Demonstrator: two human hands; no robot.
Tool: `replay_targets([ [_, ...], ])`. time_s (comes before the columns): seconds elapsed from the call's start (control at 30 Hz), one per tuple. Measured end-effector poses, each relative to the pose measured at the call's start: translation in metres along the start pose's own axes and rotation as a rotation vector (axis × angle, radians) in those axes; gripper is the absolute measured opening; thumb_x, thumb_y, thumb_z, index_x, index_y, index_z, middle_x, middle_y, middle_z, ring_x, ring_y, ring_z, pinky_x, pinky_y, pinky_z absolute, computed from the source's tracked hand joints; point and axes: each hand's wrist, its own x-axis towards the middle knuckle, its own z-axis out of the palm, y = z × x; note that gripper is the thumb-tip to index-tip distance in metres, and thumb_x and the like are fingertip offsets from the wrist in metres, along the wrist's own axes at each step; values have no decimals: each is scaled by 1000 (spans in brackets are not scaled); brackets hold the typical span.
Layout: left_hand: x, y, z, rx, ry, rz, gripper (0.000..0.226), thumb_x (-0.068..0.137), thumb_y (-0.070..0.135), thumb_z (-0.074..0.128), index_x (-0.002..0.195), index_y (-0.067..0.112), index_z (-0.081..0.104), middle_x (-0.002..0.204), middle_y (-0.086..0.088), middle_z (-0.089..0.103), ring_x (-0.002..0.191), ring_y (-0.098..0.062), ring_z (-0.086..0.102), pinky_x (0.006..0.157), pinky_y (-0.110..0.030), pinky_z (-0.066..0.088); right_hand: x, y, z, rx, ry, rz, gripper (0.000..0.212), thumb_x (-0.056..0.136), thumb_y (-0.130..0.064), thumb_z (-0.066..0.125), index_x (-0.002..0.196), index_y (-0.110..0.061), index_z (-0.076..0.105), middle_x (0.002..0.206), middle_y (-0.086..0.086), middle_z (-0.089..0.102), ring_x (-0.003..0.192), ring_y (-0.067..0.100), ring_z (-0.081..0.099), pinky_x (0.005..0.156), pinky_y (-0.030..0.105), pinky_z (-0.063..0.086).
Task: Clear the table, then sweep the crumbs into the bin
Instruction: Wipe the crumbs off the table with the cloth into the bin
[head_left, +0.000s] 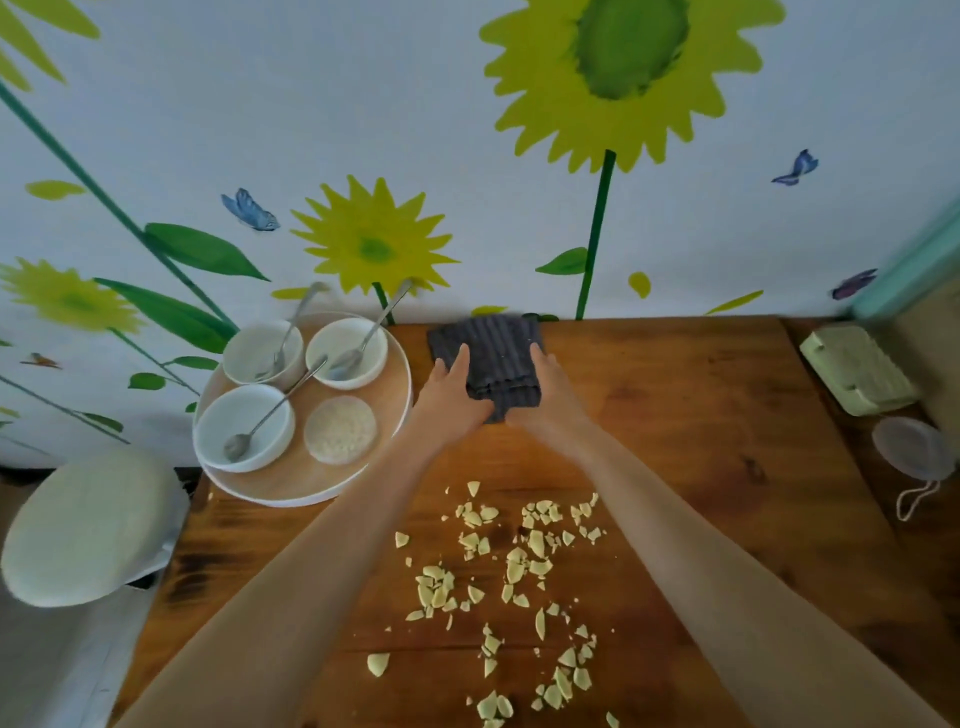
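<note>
Although the three white bowls (244, 426) with their spoons and a small dish of grains (340, 429) are already gathered on the round tray (384, 410), that tray sits at the table's (701, 415) far left corner, overhanging the edge, so clearing looks only partly done. Sweeping has not begun, by my reading: pale crumbs (519, 571) lie scattered across the middle of the table and down to its near edge, well apart from the hands. Off the left edge stands a white-lidded bin (83, 530), lid down.

At the far edge, touching the wall side, lies a folded dark grey cloth (493, 358). The left hand (452, 389) lies on its left part, fingers straight and close together, pressing flat. The right hand (545, 384) holds the cloth's right side, fingers wrapped over the edge; how tightly they pinch I cannot tell. Both seem to be folding or gathering the cloth, likely to wipe with.

A green soap dish (857, 369) and a mesh pouch (914, 447) sit beyond the right edge.
</note>
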Motion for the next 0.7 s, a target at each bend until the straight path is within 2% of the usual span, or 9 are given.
replay_targets([
  [0.07,21,-6,5,106,-57,8,88,87,29,57,149,23,-5,157,-16,-6,146,-31,5,115,-39,22,19,10,-5,-207,-24,-17,97,80,-30,65,149,-29,-4,158,3,-6,146,28,-3,114,55,16],
  [0.17,48,-14,14,239,-70,26,96,85,34,60,149,22,-10,157,-16,-11,146,-32,1,118,-42,16,45,16,-3,-431,-85,-34,99,82,-35,64,147,-33,-10,157,2,-17,145,31,-10,113,59,4],
  [0.3,82,-21,23,412,-61,73,105,81,40,65,148,21,-14,156,-12,-17,145,-29,-12,119,-42,3,78,12,5,-673,-181,-80,107,80,-37,68,146,-33,-17,154,2,-26,143,30,-20,111,61,-4],
  [0.4,105,-28,30,542,-102,94,115,76,49,67,148,16,-16,155,-12,-22,144,-29,-18,118,-44,-2,102,10,14,-839,-230,-128,113,77,-34,71,146,-29,-18,154,5,-27,142,30,-23,109,61,-8],
  [0.57,127,-41,42,611,-138,70,121,73,52,69,147,11,-17,155,-12,-22,144,-28,-17,118,-43,-1,127,16,26,-949,-276,-134,112,77,-34,71,147,-25,-17,154,7,-24,142,30,-20,110,60,-7],
  [0.63,130,-41,46,622,-147,55,116,76,49,68,148,11,-15,156,-11,-20,145,-28,-14,118,-43,1,131,21,29,-889,-280,-129,110,78,-32,70,148,-25,-14,155,5,-23,143,30,-17,112,57,-4],
  [0.7,133,-39,50,583,-88,49,100,82,36,64,149,11,-7,157,-11,-12,146,-27,-8,119,-40,5,135,26,32,-805,-237,-141,101,81,-31,67,149,-27,-7,157,3,-18,145,28,-11,115,54,2],
])
